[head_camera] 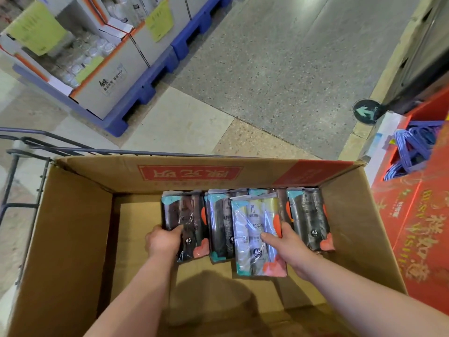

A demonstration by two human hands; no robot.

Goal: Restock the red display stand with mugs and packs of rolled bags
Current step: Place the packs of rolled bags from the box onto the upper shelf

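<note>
Stock as I see it through the head camera:

1. Cardboard box (73, 239), top open, seated in a wire cart (24, 152).
2. Packs of rolled bags, lined up along the far wall of the box, from the centre to the right corner. Most are dark, each marked "45".
3. Left hand (162, 242): fingers curled round the near left edge of the leftmost dark pack (187, 222), thumb on its front.
4. Right hand (289, 249): holds the pale pack (255, 234), thumb across its face and fingers behind its right edge. It lies on top of the dark ones.
5. Red display stand (413, 227), just right of the box, with purple hangers (413, 147) in its top bin.
6. Blue pallet (150, 76) of cartoned glassware (far left, across the floor).
</note>
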